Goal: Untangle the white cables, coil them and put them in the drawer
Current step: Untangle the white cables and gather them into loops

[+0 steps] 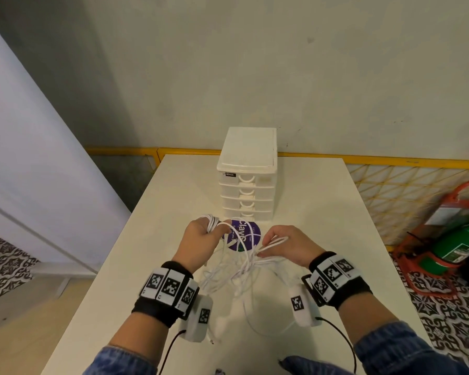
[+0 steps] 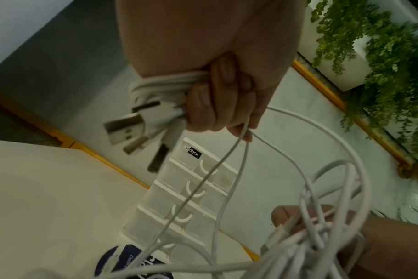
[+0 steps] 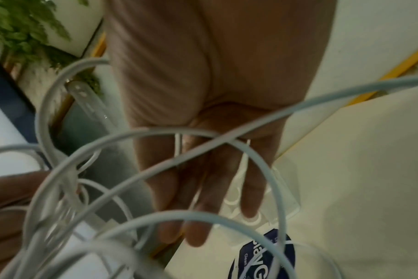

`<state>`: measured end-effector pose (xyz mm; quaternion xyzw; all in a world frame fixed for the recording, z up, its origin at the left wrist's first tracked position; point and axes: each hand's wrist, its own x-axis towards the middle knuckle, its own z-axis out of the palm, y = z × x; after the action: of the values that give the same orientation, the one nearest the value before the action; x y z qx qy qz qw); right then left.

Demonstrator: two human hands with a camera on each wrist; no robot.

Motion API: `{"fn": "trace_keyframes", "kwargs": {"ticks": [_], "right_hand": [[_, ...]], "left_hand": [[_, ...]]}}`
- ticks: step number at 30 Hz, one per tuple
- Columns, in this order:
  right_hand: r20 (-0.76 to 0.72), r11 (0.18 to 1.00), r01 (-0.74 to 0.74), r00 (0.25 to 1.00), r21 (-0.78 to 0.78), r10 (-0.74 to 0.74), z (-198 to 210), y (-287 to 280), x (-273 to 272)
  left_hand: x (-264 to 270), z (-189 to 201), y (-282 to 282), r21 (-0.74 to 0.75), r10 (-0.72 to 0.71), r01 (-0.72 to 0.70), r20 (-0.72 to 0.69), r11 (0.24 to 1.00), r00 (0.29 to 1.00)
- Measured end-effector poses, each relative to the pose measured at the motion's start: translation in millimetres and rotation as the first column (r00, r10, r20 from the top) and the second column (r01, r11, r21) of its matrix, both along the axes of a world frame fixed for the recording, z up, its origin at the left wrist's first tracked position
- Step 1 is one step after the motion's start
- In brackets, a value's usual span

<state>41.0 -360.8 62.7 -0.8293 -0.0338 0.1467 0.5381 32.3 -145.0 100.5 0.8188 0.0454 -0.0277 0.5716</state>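
Observation:
My left hand [image 1: 210,231] grips a coiled bundle of white cable [image 1: 214,222] in a fist. In the left wrist view its fingers [image 2: 215,105] curl round the coil [image 2: 160,83], and USB plugs [image 2: 127,124] stick out beside them. My right hand [image 1: 263,249] pinches the tangle of white cables [image 1: 228,274], which hangs down onto the table [image 1: 322,212]. In the right wrist view loops cross its fairly straight fingers [image 3: 198,217]. Behind both hands stands a white drawer unit [image 1: 247,180] with all its drawers closed.
A round purple disc [image 1: 248,235] lies on the table in front of the drawer unit. A yellow railing [image 1: 390,159] runs behind the table. A green extinguisher in a red stand [image 1: 458,244] is on the floor to the right. Plants [image 2: 382,56] hang beyond the railing.

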Motion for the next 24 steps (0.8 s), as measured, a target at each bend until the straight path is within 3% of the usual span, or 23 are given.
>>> {"fn": "trace_keyframes", "kwargs": {"ticks": [5,9,13,24], "right_hand": [[0.069,0.994,-0.105,0.992,-0.035,0.107,0,15,-3],[0.063,0.991,0.089,0.993,0.098,-0.095,3,15,-2],[0.026,0.954,0.147,0.987,0.26,-0.159,14,14,-3],[0.029,0.941,0.09,0.994,0.325,-0.105,25,27,-8]], "left_hand": [[-1,-7,-2,-0.058,-0.084,0.083,-0.009,0.995,0.996],[0,-4,3,-0.061,-0.18,0.181,0.03,0.982,0.983],[-3,-2,9,0.124,-0.321,0.31,0.078,0.942,0.944],[-10,-33,-15,0.329,-0.428,0.388,0.058,0.861,0.902]]}}
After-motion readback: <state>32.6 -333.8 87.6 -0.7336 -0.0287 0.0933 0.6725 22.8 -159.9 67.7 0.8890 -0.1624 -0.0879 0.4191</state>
